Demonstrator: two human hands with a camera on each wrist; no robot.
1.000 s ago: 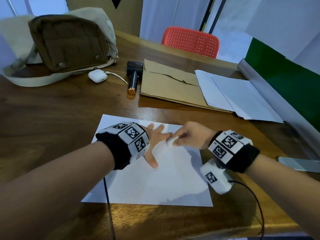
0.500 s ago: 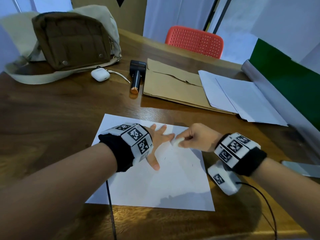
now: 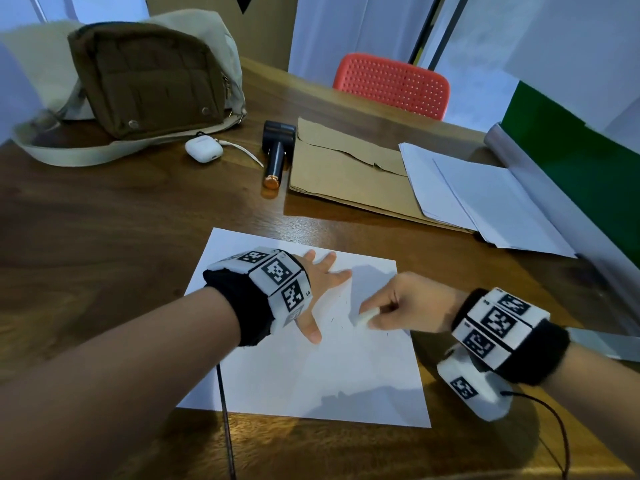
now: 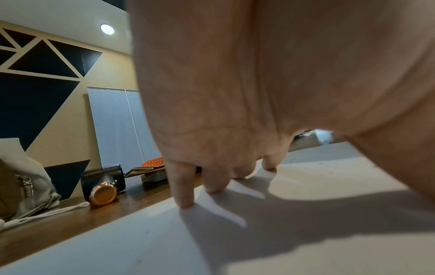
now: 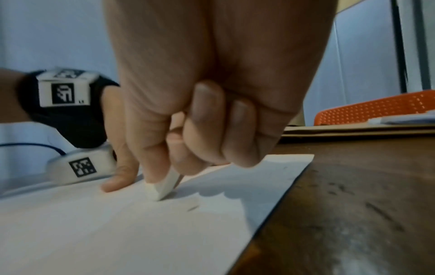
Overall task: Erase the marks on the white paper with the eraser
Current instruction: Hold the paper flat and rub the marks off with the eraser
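Note:
A white paper (image 3: pixel 311 382) lies on the wooden table (image 3: pixel 104 237) in front of me. My left hand (image 3: pixel 320 282) lies spread flat on its upper part, fingertips (image 4: pixel 186 203) pressing the sheet (image 4: pixel 141 241). My right hand (image 3: pixel 398 306) pinches a small white eraser (image 3: pixel 365 318) between thumb and fingers, its tip touching the paper (image 5: pixel 117 232) near the right side. In the right wrist view the eraser (image 5: pixel 164 188) slants down onto the sheet. A few faint pencil specks (image 3: pixel 341 327) show around the eraser.
At the back stand a brown and beige bag (image 3: pixel 145 77), a white earbud case (image 3: pixel 203 150), a black tube with a copper end (image 3: pixel 275 157), a brown envelope (image 3: pixel 346 174) and loose white sheets (image 3: pixel 485 195). A red chair (image 3: pixel 391 84) stands behind the table.
My right hand has slid the eraser down and to the right across the paper, away from the left fingers. The left hand has stayed flat on the sheet.

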